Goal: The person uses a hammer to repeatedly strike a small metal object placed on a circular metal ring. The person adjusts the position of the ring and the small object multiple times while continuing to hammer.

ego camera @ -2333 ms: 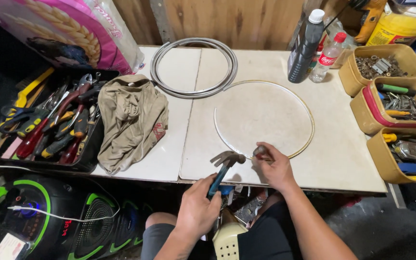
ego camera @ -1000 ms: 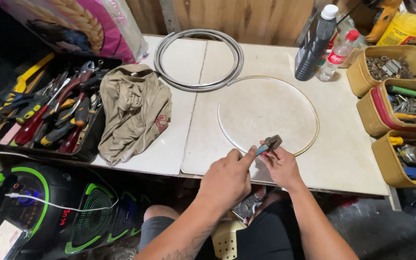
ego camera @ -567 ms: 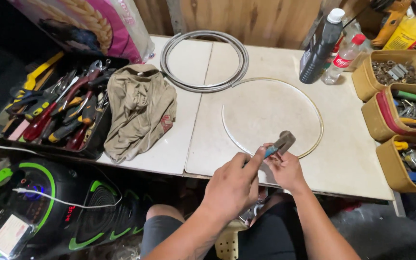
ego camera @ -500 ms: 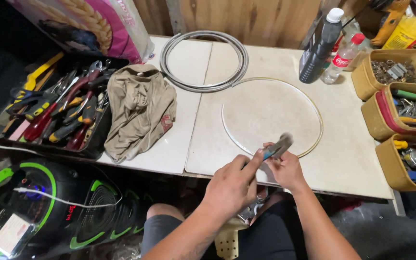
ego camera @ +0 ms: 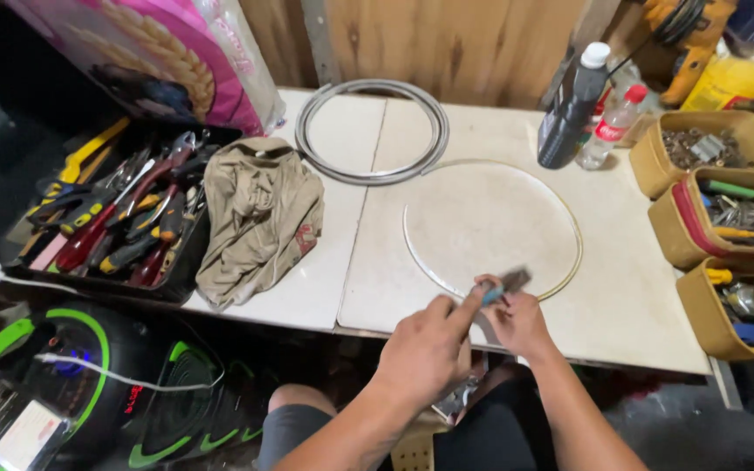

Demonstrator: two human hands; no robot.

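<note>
Both hands, left hand [ego camera: 425,349] and right hand [ego camera: 517,318], pinch a small blue-handled tool [ego camera: 503,285] (blurred) at the near rim of the thin ring [ego camera: 569,227]

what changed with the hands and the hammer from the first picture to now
The hammer, gripped at the table edge earlier, is out of sight. The left hand and right hand now meet on a small blue-handled tool, blurred, over the thin ring's near edge. Ring, cloth and tool tray unchanged.
</note>
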